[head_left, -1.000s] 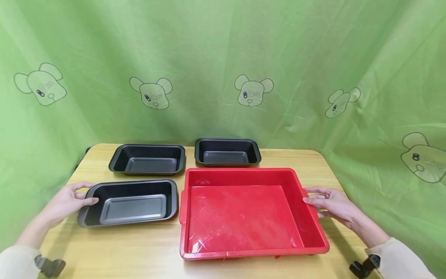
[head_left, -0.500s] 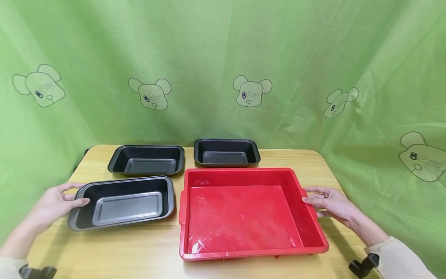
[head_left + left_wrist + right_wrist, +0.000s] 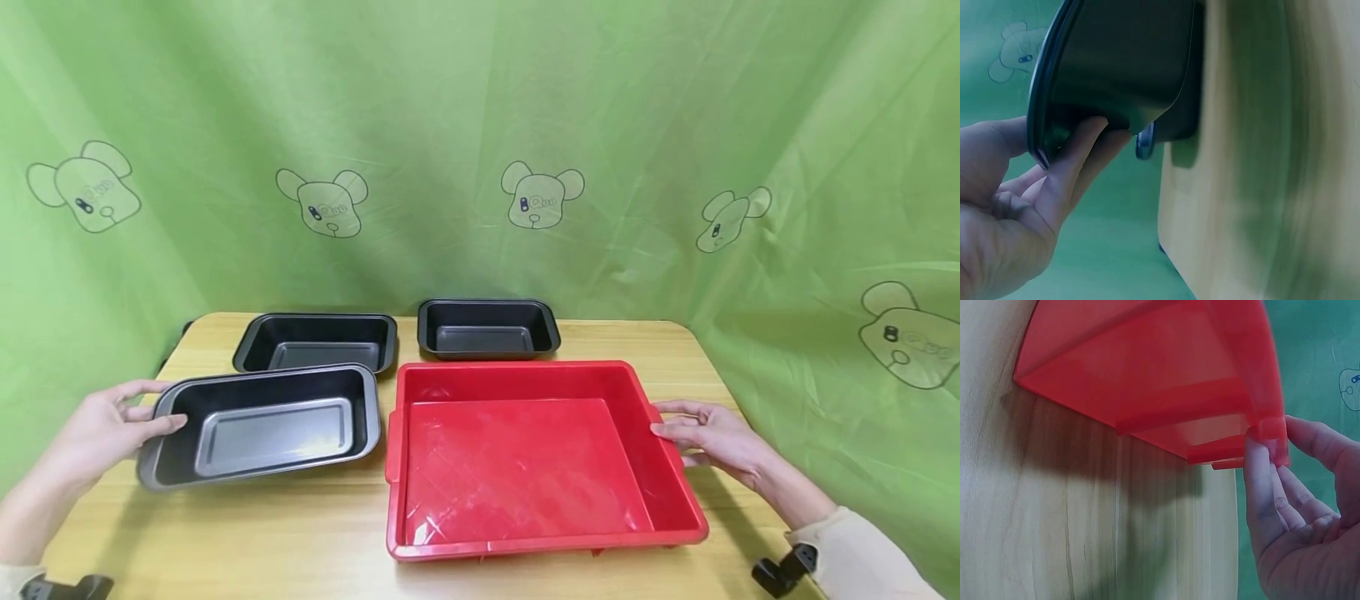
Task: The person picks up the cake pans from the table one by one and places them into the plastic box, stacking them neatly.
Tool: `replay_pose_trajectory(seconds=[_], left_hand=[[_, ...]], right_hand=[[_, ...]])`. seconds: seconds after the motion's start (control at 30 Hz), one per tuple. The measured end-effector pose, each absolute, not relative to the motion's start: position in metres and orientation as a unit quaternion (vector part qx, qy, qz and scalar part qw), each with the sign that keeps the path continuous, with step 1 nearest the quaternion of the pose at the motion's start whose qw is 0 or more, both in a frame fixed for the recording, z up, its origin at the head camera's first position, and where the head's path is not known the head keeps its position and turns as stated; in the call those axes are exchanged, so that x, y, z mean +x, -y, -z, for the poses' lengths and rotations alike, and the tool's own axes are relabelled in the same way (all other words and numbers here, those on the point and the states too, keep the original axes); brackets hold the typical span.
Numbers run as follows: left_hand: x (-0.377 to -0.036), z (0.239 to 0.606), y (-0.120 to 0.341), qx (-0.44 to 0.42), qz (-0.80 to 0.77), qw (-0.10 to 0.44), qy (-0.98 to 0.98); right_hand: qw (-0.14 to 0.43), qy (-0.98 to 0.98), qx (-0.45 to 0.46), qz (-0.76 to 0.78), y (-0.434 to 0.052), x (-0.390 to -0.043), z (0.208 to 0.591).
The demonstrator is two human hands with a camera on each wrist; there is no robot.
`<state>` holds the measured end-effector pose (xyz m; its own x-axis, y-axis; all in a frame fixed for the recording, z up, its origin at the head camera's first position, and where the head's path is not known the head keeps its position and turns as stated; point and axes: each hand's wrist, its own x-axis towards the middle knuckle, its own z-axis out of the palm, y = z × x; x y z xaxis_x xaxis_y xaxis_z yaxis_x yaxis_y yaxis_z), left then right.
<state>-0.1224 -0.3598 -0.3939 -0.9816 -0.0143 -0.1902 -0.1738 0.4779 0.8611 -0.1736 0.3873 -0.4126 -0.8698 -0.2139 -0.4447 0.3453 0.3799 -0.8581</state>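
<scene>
My left hand [image 3: 101,433] pinches the left end of a black loaf pan [image 3: 273,433], thumb inside the rim and fingers beneath. The pan is tilted and held above the table; the left wrist view shows its outer wall [image 3: 1122,62] and fingers [image 3: 1075,150] under the rim. With the right hand [image 3: 712,437] I grip the right rim of a large red plastic tray [image 3: 525,467], which has nothing in it. In the right wrist view, the thumb lies over the tray's rim [image 3: 1266,394] and the fingers are under it.
Two more black loaf pans stand at the back of the wooden table [image 3: 262,542]: one at the back left [image 3: 322,354], partly covered by the held pan, and another behind the tray [image 3: 487,337]. A green curtain [image 3: 450,125] hangs behind and around the table.
The loaf pan in my left hand has risen off the table, shifting left and then up towards the back-left pan. My right hand and the red tray have stayed in place.
</scene>
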Motion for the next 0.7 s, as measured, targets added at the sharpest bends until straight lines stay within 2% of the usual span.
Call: replay_pose_trajectory(seconds=[0.33,0.7], left_hand=[[-0.128,0.373,0.339,-0.043,-0.530,0.049,-0.845],[-0.139,0.352,0.304,-0.037,-0.562,0.056,-0.825]], right_hand=[[0.257,-0.793,0.038,0.551,-0.388,-0.175,0.414],[0.260,-0.791,0.032,0.552,-0.388,-0.176,0.413]])
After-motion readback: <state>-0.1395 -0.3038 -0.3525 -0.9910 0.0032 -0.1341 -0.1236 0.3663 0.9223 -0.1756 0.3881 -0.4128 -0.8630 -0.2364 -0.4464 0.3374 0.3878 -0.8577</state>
